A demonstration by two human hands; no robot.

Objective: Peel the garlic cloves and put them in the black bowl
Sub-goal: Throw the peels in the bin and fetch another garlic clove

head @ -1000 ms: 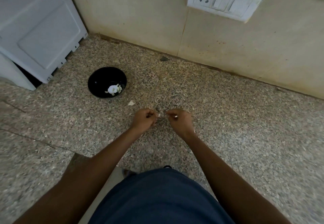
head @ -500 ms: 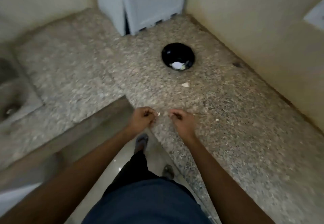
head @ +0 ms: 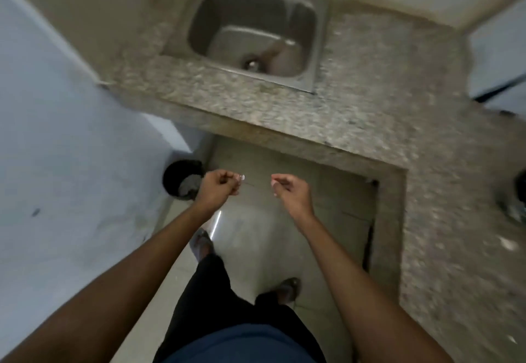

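Both hands, left hand (head: 219, 189) and right hand (head: 290, 192), pinch tiny pale scraps over the floor (head: 270, 243), easy to drop.

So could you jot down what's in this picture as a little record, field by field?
place: kitchen corner, granite counter
sink: steel sink set in the counter, nothing seen in it
left hand: fingers curled, something small and pale at the fingertips
right hand: fingers curled, a pale bit at the tips
hands: apart, over the floor
bin: dark, on the floor by the left hand
black bowl: not clearly in view
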